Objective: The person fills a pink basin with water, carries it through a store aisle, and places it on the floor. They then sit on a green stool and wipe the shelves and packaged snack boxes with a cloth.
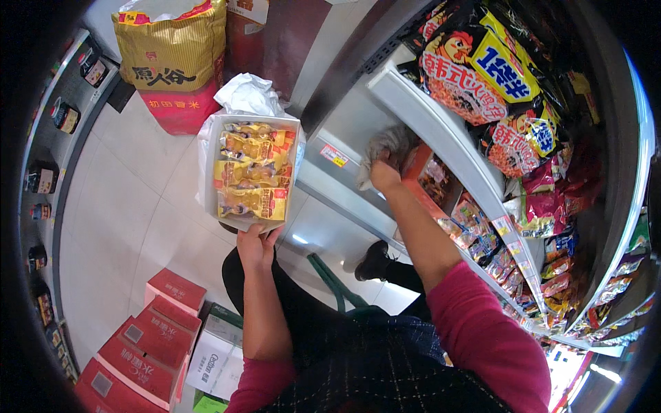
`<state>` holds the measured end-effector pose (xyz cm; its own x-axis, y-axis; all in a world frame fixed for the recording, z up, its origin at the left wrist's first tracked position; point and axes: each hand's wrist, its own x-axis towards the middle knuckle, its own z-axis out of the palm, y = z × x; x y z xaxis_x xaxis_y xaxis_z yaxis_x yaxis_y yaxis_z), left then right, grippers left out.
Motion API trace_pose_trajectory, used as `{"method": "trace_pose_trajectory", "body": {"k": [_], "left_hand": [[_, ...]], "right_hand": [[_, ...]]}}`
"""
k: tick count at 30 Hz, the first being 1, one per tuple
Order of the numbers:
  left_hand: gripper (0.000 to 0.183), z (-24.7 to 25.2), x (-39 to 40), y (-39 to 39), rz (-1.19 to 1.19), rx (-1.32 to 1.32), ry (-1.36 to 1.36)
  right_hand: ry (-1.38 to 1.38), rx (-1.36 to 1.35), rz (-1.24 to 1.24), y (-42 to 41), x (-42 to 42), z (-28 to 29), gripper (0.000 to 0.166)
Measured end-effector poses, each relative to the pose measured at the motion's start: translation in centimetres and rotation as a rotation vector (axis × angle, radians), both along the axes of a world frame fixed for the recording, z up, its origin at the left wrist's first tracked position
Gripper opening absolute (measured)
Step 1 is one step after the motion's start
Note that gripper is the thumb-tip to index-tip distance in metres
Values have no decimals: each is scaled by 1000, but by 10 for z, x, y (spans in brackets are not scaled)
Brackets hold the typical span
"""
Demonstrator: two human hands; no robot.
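My left hand [258, 247] grips the near end of a white open box [253, 223] filled with yellow snack packets [254, 173] in clear-fronted wrappers. The box is held over the floor, left of the shelving. My right hand [386, 173] reaches onto a lower metal shelf [338, 124] and is closed on a greyish crumpled cloth [379, 149], which lies against the shelf surface. Just right of the cloth stands an orange-red box [419, 173] with small packets inside. A price tag [334, 155] is on the shelf's front edge, left of the cloth.
Black noodle packs [465, 77] sit on the shelf above my right hand. A large gold and red rice bag [170, 77] and a white plastic bag [248, 95] are beyond the box. Red cartons [147, 346] are stacked lower left. Bottles [66, 117] line the left shelf. Green stool legs [333, 281] show below.
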<state>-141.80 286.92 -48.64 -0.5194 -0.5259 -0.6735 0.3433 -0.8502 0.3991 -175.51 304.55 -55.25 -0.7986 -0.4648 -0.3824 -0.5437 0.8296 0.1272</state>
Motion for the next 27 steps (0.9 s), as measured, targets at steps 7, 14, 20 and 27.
{"method": "trace_pose_trajectory", "body": {"k": [7,14,20,27], "left_hand": [[52,8,-1,4,-4,-17,-6],[49,17,-10,3,-56,-95,-33],[52,16,-6,1,-13,-75,-31],[51,21,-8,1,-1,-72,-36]], "right_hand": [[160,-298,-107,-39,47,26,74],[233,-455,-97,-114,-18,6,70],[-50,-318,-241,-128,-5,73,71],[75,-104,-323,-58,36,45,64]]}}
